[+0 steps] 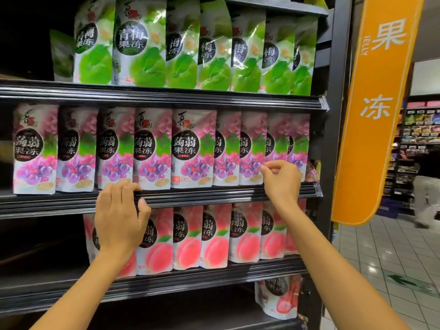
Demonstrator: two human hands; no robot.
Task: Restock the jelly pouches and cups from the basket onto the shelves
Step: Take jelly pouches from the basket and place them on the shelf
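Note:
Purple grape jelly pouches stand in a tight row on the middle shelf. My right hand pinches the edge of a grape pouch near the right end of that row. My left hand curls over the middle shelf's front rail, fingers on top and thumb underneath. Green plum pouches fill the shelf above. Pink peach pouches line the shelf below, partly hidden by my left hand. The basket is out of view.
A dark gap lies left of the peach row. A red strawberry pouch sits on the lowest shelf. The black shelf post and an orange hanging sign stand right. A person walks on the tiled aisle.

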